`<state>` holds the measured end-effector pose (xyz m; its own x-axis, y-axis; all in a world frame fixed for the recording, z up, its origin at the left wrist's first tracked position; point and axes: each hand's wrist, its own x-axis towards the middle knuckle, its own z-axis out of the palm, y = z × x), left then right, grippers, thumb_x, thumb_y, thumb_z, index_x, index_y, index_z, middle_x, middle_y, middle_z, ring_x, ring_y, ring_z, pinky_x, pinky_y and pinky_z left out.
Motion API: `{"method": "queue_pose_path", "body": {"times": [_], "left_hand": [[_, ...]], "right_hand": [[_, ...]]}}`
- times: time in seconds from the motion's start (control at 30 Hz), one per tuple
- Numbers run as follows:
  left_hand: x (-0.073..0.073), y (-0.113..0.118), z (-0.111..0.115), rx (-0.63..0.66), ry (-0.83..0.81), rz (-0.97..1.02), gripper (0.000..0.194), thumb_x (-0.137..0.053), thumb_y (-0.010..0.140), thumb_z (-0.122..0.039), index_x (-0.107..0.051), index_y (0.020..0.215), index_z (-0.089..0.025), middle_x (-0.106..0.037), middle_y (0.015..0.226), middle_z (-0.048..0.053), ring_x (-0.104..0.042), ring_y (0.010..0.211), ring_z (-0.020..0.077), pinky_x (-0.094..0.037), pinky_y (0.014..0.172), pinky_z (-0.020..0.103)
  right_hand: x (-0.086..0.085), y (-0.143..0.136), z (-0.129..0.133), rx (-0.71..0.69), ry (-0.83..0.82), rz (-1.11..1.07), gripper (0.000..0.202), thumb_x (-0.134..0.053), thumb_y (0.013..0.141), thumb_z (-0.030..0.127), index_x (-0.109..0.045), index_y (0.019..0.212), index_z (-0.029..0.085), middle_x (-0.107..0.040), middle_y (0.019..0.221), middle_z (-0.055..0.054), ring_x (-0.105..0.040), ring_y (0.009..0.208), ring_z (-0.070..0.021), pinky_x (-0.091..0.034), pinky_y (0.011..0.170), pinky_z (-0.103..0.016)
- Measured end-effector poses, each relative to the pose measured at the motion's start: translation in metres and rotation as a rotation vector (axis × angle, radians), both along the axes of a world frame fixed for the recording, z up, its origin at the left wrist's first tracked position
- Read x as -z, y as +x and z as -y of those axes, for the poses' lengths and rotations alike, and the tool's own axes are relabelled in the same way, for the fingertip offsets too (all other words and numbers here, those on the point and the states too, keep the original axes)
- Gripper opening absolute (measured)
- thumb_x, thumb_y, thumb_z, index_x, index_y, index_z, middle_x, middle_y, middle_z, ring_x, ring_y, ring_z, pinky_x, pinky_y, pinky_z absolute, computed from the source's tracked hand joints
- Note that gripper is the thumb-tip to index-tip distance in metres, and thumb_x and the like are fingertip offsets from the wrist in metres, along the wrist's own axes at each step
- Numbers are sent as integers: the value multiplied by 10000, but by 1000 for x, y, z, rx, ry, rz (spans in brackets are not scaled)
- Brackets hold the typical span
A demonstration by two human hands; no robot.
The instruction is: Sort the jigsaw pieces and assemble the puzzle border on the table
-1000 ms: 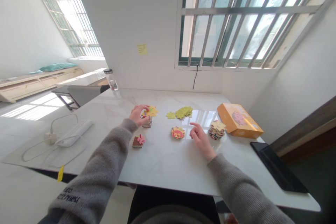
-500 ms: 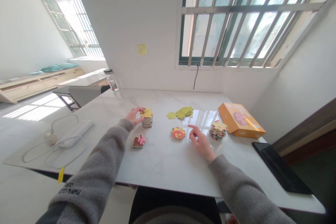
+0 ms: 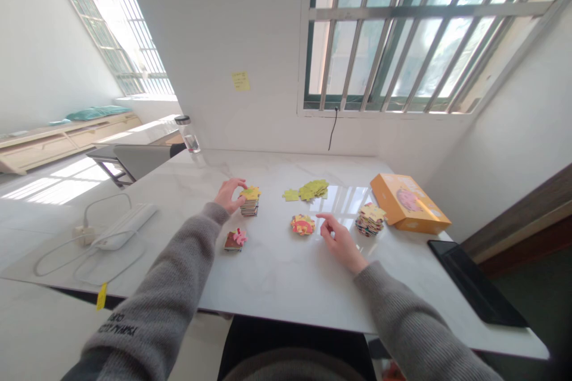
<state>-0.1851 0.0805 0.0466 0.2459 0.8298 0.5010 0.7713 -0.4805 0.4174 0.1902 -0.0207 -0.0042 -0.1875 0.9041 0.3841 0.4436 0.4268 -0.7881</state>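
My left hand (image 3: 230, 195) is at the tall stack of puzzle pieces (image 3: 249, 201), thumb and fingertips against the yellow pieces on its top. My right hand (image 3: 338, 240) hovers over the table with curled fingers and the index finger partly extended, nothing visible in it. Just left of that hand sits a small red and yellow pile of pieces (image 3: 303, 225). Beyond it lie green pieces (image 3: 313, 190). A low stack with a pink piece (image 3: 235, 240) is nearer me on the left, and another tall stack (image 3: 370, 219) stands to the right of my right hand.
An orange box (image 3: 410, 202) lies at the right, with a black tablet-like slab (image 3: 476, 283) near the table's right edge. A white power strip (image 3: 127, 226) with cables is on the left. A glass bottle (image 3: 188, 134) stands at the back left corner.
The whole view has shifted slightly. My right hand has moved a little left toward the red and yellow pile. My left hand stays at the tall stack.
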Motion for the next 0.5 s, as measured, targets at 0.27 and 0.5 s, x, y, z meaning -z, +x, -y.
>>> {"method": "queue_pose_path", "body": {"times": [0.27,0.5], "left_hand": [[-15,92,47,224,139,-129,146,-560,833,-238,-612,969,-231,-679,1013,50,-570,1014,253,-446,982,436],[38,149,58,273,-45,-224,295,-699,747,-270,-618,1028,-231,-641,1186,96,-551,1130,307,-477,939,480]], "right_hand": [[-2,-2,1,-15,-28,20,310,-455,922,278,-626,1170,206,-526,699,16,-490,634,-155,-401,612,-278],[-1,-1,0,-17,-42,20,317,-454,925,268,-630,1180,203,-529,690,21,-492,627,-153,-389,601,-273]]}}
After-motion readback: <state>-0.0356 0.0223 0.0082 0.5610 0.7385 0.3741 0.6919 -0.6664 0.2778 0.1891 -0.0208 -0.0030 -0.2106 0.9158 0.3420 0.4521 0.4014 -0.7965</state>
